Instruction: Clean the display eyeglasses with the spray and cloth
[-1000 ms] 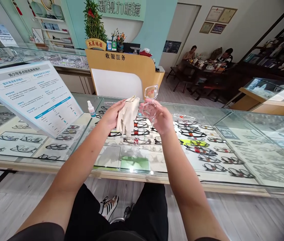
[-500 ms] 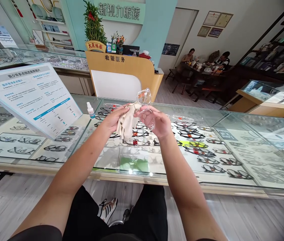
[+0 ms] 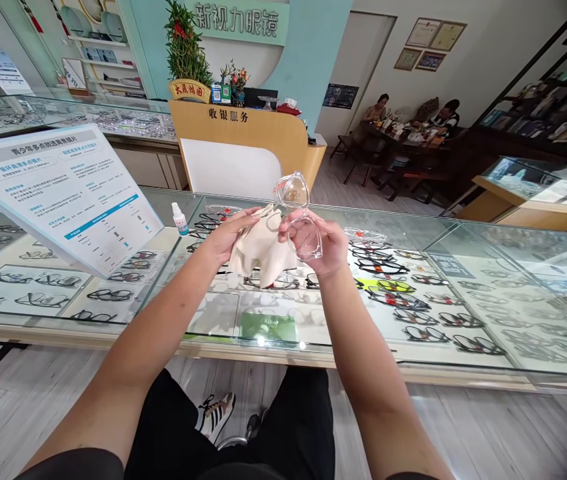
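Above the glass display case (image 3: 213,305), my right hand (image 3: 332,248) grips a pair of clear-framed eyeglasses (image 3: 305,238) by the frame, tilted so that one lens is above the other. My left hand (image 3: 228,237) is closed on a cream cleaning cloth (image 3: 263,250), which hangs down in folds beside the glasses. Some of the left fingers are hidden behind the cloth. A small white spray bottle (image 3: 180,220) with a blue-and-white label stands on the glass to the left of my left hand.
Rows of eyeglasses (image 3: 383,268) lie under the glass. A large printed sign (image 3: 63,193) leans at the left. Beyond the case stands a wooden cashier counter (image 3: 243,127) with a plant (image 3: 188,50) on it. Two people sit at a dark table (image 3: 403,137) at the back right.
The eyeglasses and my right hand have shifted slightly right. The cloth hangs more spread out, and the glasses are turned a little more toward me.
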Available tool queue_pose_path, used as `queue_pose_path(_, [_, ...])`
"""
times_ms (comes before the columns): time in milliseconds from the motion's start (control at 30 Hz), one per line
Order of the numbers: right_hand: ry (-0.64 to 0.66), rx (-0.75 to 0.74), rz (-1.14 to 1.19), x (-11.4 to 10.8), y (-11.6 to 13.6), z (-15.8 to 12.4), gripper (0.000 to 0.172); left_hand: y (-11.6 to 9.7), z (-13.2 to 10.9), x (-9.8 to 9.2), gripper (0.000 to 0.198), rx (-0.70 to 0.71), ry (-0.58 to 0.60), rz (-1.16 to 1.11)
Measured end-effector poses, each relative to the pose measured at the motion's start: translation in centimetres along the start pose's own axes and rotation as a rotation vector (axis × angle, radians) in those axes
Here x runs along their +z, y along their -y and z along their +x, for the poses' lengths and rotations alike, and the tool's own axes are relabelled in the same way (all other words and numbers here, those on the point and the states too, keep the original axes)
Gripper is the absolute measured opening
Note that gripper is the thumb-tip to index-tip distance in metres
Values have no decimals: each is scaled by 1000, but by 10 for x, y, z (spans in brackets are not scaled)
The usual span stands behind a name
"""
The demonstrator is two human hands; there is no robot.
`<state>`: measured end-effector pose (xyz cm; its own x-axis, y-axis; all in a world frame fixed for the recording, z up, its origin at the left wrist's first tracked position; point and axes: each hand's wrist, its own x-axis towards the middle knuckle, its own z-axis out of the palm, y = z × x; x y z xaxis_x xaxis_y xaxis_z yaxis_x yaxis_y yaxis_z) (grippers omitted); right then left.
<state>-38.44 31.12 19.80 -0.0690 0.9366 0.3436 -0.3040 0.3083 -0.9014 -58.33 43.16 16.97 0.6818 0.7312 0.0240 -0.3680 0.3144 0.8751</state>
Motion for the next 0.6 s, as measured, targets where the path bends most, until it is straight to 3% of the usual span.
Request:
queue_pose_path(133, [-9, 7, 31, -4, 1, -3, 52, 0, -1, -1, 51, -62, 50, 101])
queue_pose_path(233, [14, 14, 74, -5, 0, -3, 50, 1, -4, 4, 50, -90, 9, 210])
queue_pose_path(433, [169, 3, 210, -6, -4, 1, 45, 3, -12, 17, 39, 280, 82, 523])
queue_pose_path(600, [169, 6, 210, -8, -3, 1, 42, -2, -18, 23, 39, 304, 169, 608])
